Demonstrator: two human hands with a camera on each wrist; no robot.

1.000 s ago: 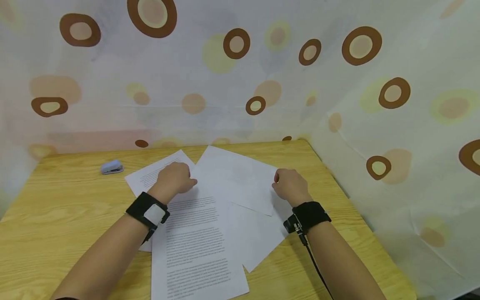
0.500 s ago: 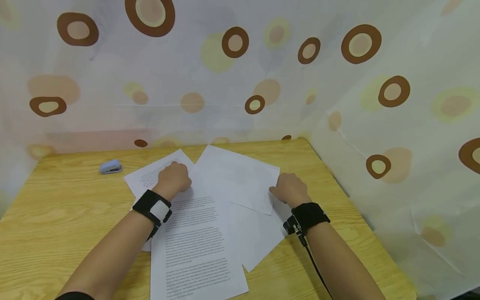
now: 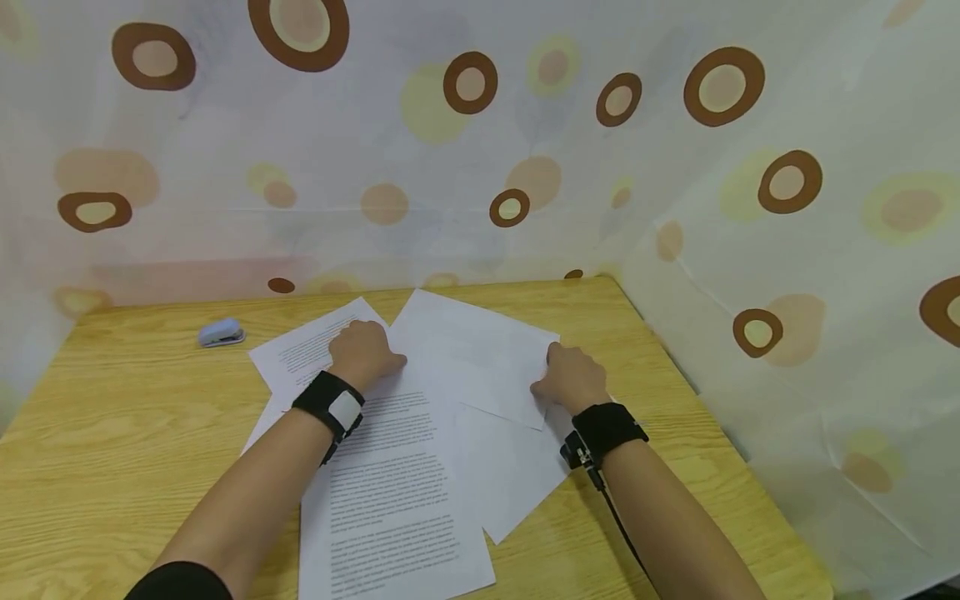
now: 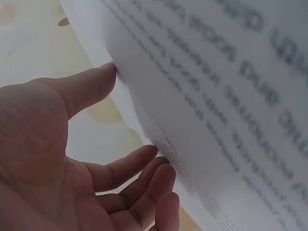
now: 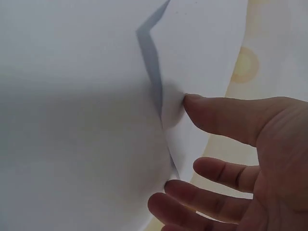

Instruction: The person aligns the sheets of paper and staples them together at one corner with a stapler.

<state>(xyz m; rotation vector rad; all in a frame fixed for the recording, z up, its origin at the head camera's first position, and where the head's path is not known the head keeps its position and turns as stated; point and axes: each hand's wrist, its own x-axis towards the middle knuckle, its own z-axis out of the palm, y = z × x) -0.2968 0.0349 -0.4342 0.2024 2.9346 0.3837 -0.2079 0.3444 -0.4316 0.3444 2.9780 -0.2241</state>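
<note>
1. White printed sheet [image 3: 393,500] lies foremost on the wood-grain table [image 3: 135,417], partly over a rear-left sheet [image 3: 300,360], with plain sheets [image 3: 472,342] fanned on its right; I can't make out every overlap.
2. I see the left hand [image 3: 365,355] at the printed sheet's far end, fingers apart from the thumb, tips against paper.
3. I have the right hand [image 3: 572,377] at the plain sheets' right edge, its thumb and fingers spread, tips touching paper.
4. For me, the left hand and forearm hide part of the rear-left sheet.
5. A cable [image 3: 621,527] trails from the right black wristband [image 3: 611,432], beside the forearm.
6. Left of the papers sits a pale-blue stapler [image 3: 222,332]; a patterned backdrop [image 3: 315,150] rises behind the table.
</note>
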